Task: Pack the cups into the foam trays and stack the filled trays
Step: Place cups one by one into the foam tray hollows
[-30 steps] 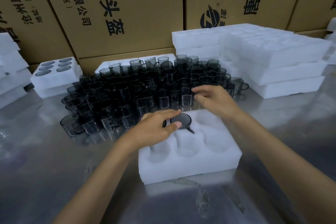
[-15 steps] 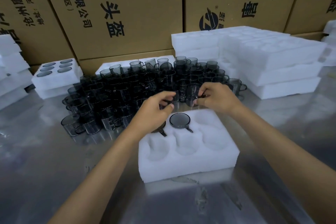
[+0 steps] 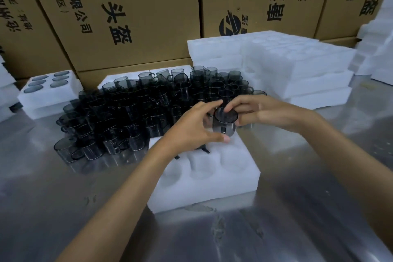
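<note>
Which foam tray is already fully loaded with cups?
The foam tray at far left, atop the small stack: all six pockets hold cups. The tray under the hands shows empty pockets; the right stacks' pockets look empty.

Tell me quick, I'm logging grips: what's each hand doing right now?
Left hand: fingers curled round the smoky glass cup, holding it over the foam tray.
Right hand: pinches the same cup's rim.

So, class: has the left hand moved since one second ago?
Yes. The left hand has moved off the foam tray's back-middle pocket toward the back-right one, gripping a smoky glass cup with the right hand.
</note>
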